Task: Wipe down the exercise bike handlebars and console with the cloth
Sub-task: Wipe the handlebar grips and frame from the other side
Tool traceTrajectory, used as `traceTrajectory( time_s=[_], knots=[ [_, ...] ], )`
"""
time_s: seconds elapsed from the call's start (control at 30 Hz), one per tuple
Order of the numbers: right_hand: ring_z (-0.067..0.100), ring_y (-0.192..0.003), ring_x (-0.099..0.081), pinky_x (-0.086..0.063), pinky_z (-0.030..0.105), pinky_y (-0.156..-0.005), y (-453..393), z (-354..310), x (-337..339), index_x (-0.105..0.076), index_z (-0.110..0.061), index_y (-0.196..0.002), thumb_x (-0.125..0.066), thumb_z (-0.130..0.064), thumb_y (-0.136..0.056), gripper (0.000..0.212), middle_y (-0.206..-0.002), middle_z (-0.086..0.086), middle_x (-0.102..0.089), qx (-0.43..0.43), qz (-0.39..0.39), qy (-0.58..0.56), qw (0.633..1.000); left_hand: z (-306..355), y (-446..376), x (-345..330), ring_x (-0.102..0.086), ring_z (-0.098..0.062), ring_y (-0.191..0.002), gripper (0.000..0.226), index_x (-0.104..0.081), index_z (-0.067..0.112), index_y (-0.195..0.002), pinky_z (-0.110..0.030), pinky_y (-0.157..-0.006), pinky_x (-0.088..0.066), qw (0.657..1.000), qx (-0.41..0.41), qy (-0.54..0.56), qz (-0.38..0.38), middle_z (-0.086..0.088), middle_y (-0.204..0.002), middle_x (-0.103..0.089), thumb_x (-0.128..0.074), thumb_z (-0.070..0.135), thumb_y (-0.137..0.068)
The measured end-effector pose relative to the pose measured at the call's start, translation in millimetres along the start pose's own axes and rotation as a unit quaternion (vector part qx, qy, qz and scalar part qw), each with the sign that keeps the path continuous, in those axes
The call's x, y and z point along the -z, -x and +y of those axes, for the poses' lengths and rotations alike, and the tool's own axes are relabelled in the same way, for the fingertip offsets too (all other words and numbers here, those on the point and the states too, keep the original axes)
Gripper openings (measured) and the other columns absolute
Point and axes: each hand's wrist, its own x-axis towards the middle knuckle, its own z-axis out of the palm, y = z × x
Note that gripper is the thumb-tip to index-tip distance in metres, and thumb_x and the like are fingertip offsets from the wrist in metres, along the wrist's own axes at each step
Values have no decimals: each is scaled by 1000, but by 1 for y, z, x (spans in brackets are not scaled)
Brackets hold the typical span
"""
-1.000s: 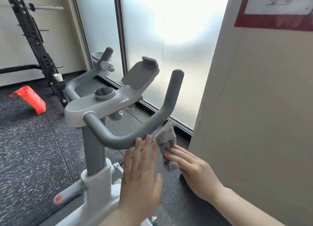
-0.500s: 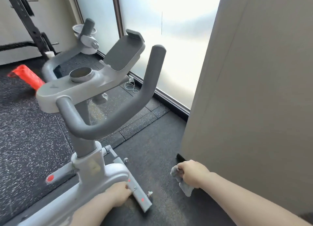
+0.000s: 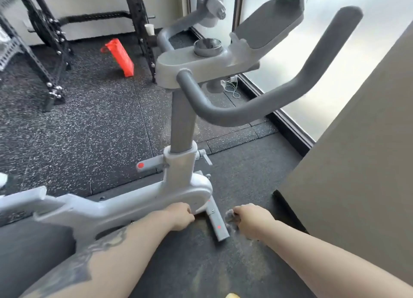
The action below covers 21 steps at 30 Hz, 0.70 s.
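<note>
While low beside the frame, left hand (image 3: 180, 216) noted curled against the white moulded bike body (image 3: 143, 199), contents indeterminable. Right hand (image 3: 252, 220) clenched round crumpled grey cloth (image 3: 231, 217), well below curved grey foam handlebar (image 3: 257, 110). Recommended: raise cloth, wrap bar, wipe lengthwise.

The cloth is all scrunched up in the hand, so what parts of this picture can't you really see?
Head view:
- Cloth: mostly hidden inside the right hand; only a grey bunch shows.
- Left hand fingers: tucked under the bike frame, so its grip is unclear.
- Far handlebar: cut off by the top edge.
- Bike's rear: cut off at the left edge.
- Yellow thing: clipped by the bottom edge, unidentifiable.
</note>
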Motion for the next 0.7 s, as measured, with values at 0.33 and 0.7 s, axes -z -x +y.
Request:
traceTrajectory(
  time_s=[0.33, 0.7],
  knots=[
    [23, -96, -65, -56, 31, -75, 15, -214, -12, -63, -17, -108, -49, -16, -88, 25, -108, 1, -67, 22, 20, 36, 999, -193, 109, 12, -57, -28, -108, 33, -62, 11, -115, -32, -90, -45, 999, 3, 9, 51, -8, -120, -63, -45, 30, -94],
    [29, -84, -56, -43, 30, -66, 41, -527, 32, -63, -17, -102, -46, -14, -81, 28, -106, 10, -65, 139, 141, 89, 976, -429, 245, 111, -60, -26, -102, 30, -66, 17, -106, -37, -89, -47, 991, 16, -16, 133, -5, -110, -66, -48, 35, -90]
  ],
)
